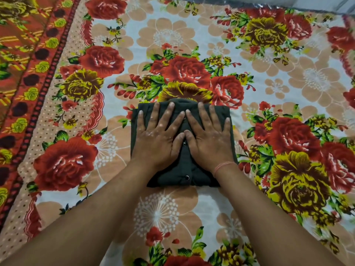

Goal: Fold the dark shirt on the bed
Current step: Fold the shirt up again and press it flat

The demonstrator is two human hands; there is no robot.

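Bare forearms (99, 214) are reaching forward, left hand (157, 135) and right hand (209, 137) lying spread flat on the folded dark-green fabric shirt (184, 169). Pressing evenly outward from its snaps (184, 144) is probably flattening it best.

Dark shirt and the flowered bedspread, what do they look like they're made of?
Dark shirt: soft woven cloth, probably cotton, matte dark green-black; it folds limp with rounded edges. Its snap buttons look like shiny metal, though plastic is possible. Bedspread: printed fabric with a faint sheen, perhaps polyester or cotton blend; fibre unclear.
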